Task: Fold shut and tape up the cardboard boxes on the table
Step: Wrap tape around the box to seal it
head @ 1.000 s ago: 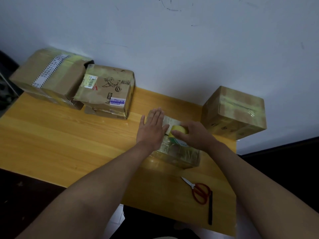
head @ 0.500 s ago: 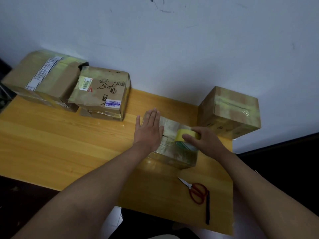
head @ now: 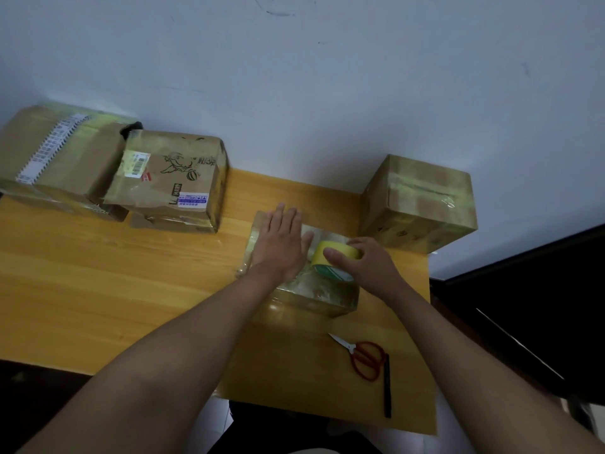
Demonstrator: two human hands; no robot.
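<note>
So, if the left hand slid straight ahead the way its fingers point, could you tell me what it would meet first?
The left hand lies flat on the small box, fingers pointing toward the wall. Past the box's far edge, only bare table shows, so probably the wall comes first, though depth is hard to judge.

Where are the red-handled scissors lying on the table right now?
The scissors lie near the table's front right edge, beside a black pen, in front of the box being taped.

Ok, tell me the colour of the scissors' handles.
Red, seen in the head view: the scissors lie near the table's front edge.
</note>
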